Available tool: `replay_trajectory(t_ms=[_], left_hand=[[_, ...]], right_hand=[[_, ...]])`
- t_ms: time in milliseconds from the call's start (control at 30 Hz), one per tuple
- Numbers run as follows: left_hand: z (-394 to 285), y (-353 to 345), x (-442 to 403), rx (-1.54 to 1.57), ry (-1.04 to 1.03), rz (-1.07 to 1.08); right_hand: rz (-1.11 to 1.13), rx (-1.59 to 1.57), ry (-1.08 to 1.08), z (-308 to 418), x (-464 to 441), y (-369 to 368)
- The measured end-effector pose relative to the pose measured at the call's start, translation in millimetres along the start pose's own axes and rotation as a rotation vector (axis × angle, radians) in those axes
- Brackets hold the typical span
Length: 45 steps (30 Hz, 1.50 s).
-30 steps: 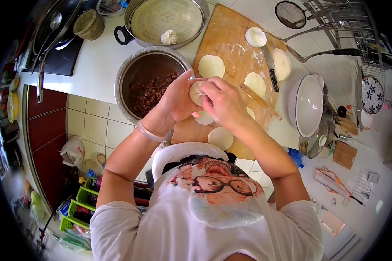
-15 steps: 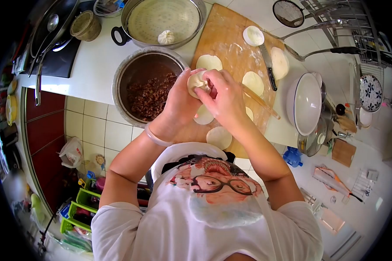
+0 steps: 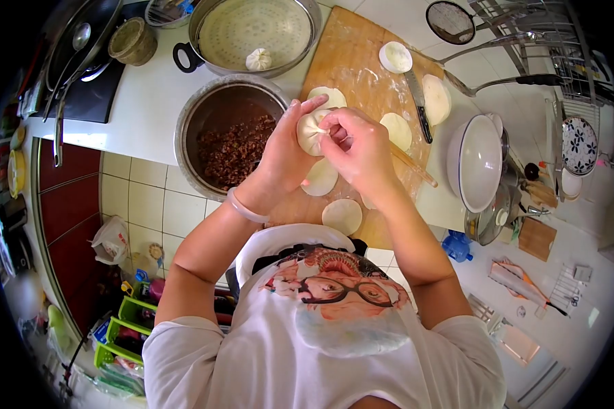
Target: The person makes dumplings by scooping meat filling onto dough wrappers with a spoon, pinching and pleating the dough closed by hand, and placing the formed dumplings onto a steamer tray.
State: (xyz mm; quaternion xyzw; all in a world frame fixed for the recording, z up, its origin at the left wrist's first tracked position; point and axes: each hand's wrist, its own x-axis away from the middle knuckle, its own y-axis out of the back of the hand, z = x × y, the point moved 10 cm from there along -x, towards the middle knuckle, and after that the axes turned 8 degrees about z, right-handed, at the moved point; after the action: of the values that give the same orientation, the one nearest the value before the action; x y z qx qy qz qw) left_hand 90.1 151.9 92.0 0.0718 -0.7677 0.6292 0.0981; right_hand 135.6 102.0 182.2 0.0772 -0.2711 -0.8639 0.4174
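Observation:
A pleated bun (image 3: 310, 132) of white dough sits in my left hand (image 3: 283, 146), cupped around its side with the fingers mostly behind it. My right hand (image 3: 359, 146) pinches the gathered dough at the bun's top. Under and beside the hands lie flat dough wrappers (image 3: 342, 216) on a floured wooden board (image 3: 351, 48). Left of my left hand stands a metal pot (image 3: 184, 129) holding dark minced filling (image 3: 233, 153). A finished-looking pleated bun (image 3: 258, 59) rests in a steamer (image 3: 315, 31) behind the pot.
A rolling pin (image 3: 413, 165) lies right of my right hand. Beyond it are a knife (image 3: 419, 109), a small bowl of flour (image 3: 396, 57) and a stack of wrappers (image 3: 436, 100). A large white bowl (image 3: 479, 163) stands at the right, near hanging ladles (image 3: 498, 83).
The bun has turned in my left hand, and its pleated top now faces up more fully. My right hand has shifted slightly right and down, still pinching the dough.

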Motion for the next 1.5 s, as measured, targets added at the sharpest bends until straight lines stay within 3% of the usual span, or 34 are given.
replay_trajectory(t_ms=[133,200,267,433,633,733,800,900,1133,1300,1500], left_hand=[[1,-1,2,-0.004,0.082,0.030],[3,-3,4,0.006,0.124,0.051],[9,3,8,-0.078,0.227,-0.029],[10,3,11,-0.079,0.260,-0.063],[12,4,12,-0.019,0.281,-0.067],[9,-3,12,-0.040,0.253,-0.067],[5,-4,12,-0.070,0.227,-0.078],[6,-7,8,-0.085,0.178,0.007],[10,-10,1,-0.032,0.031,0.060],[11,-6,-3,-0.023,-0.017,0.004],[15,-7,-12,0.022,-0.099,-0.009]], right_hand=[[0.096,0.107,0.018,16,-1,17],[0.260,0.261,0.251,35,2,6],[0.279,0.327,0.284,34,3,1],[0.322,0.421,0.324,30,4,-8],[0.225,0.416,0.268,28,4,-5],[0.156,0.400,0.344,34,7,0],[0.084,0.227,0.239,31,7,14],[0.125,0.332,0.054,26,4,15],[0.020,0.284,0.099,20,6,10],[-0.031,0.209,-0.118,18,12,28],[-0.143,0.210,0.038,8,9,23]])
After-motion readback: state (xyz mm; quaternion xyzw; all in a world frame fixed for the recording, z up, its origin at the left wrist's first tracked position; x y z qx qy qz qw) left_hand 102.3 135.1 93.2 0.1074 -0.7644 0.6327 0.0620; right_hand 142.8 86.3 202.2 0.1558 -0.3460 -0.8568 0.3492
